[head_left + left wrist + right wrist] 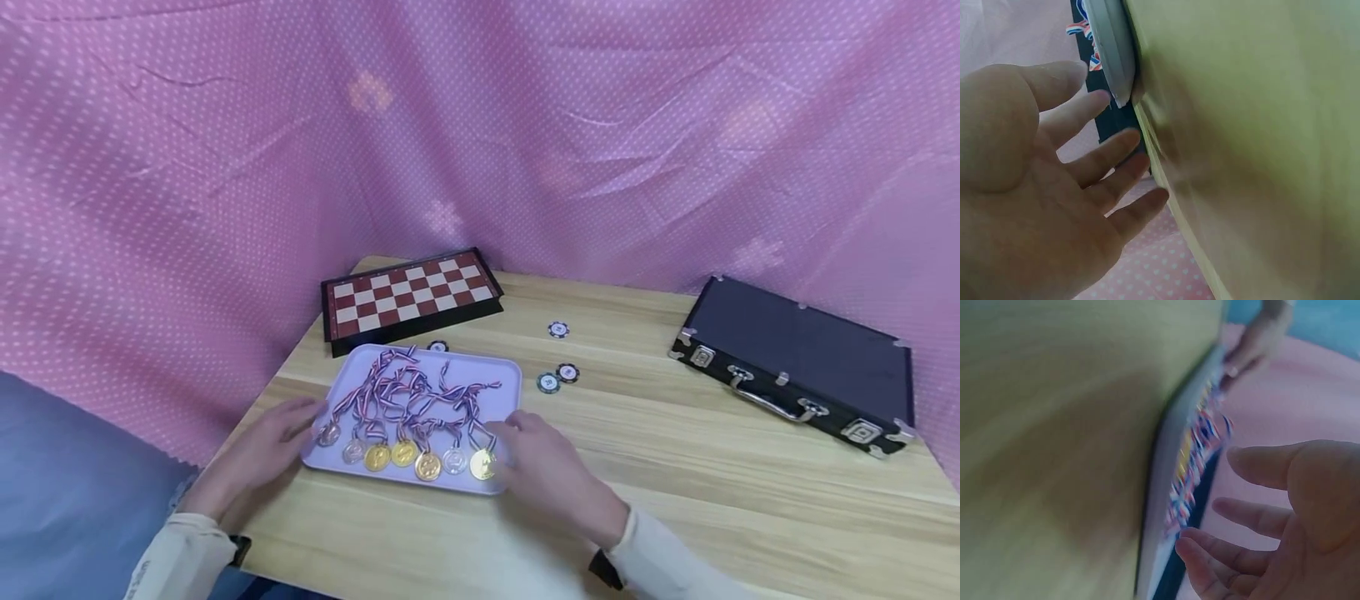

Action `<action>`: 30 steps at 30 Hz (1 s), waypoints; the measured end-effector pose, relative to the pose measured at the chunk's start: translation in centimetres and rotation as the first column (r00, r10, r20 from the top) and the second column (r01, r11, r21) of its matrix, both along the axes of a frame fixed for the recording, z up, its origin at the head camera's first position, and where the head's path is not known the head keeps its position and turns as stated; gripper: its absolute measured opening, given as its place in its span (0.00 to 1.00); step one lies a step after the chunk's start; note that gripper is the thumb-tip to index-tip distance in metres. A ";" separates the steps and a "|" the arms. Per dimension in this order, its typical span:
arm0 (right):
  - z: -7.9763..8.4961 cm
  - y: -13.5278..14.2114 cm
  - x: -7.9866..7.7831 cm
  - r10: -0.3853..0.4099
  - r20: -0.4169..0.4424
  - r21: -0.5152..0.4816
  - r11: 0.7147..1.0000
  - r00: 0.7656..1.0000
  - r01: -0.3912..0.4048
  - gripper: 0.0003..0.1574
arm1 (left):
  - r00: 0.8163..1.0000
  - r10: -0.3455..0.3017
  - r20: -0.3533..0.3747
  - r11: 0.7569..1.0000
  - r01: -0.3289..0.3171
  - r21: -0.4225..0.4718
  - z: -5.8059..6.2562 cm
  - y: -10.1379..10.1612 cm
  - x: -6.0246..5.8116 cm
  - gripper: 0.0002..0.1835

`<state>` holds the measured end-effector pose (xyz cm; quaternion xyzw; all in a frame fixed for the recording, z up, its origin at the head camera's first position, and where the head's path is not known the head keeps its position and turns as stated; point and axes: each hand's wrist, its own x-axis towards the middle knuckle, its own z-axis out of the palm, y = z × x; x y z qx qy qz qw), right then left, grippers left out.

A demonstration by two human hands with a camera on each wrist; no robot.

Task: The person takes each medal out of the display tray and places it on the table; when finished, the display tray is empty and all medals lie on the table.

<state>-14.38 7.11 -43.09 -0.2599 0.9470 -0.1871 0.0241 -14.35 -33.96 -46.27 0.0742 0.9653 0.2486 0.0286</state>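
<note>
A: Where do your hands stand at the tray (504, 379)?

B: Your left hand (276, 435) is at its left end, fingers spread and slightly bent, gripping nothing. Your right hand (551, 471) is by the right end, fingers loosely curved and apart, also holding nothing. Whether any fingertip touches the rim, I cannot tell.

A: And where is the tray itself, and what does it bear?

B: It lies flat on the wooden table (712, 500), between your two hands. Seven medals (404, 452) sit in a row along the side nearest you, gold and silvery ones among them; their striped ribbons (393, 387) trail in a tangle toward the far side.

A: What surrounds it for you?

B: A checkered board (412, 293) just behind it, a few poker chips (548, 382) beyond and to the right, and a black case (795, 350) well apart at your far right.
</note>
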 end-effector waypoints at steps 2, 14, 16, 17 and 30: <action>-0.5 -0.9 -0.1 0.030 -0.012 0.036 0.999 0.999 -0.030 0.26 | 1.000 -0.012 -0.015 1.000 0.012 0.002 -0.1 0.1 0.0 0.25; -1.4 -3.4 -0.2 0.028 0.007 0.093 0.995 1.000 -0.028 0.08 | 0.999 0.016 -0.048 1.000 -0.017 -0.023 0.2 0.3 0.0 0.22; -1.3 -3.6 -0.1 0.022 0.022 0.091 0.996 1.000 -0.024 0.09 | 0.999 0.020 -0.046 0.999 -0.022 -0.026 0.3 0.3 0.1 0.23; -1.3 -3.6 0.0 0.022 0.028 0.092 0.996 0.999 -0.024 0.09 | 0.999 0.023 -0.043 0.999 -0.024 -0.026 0.4 0.4 0.1 0.23; -1.4 -3.8 0.2 0.060 -0.090 0.165 0.985 0.994 -0.045 0.06 | 0.999 0.053 0.002 0.997 -0.053 -0.061 0.6 0.7 0.0 0.23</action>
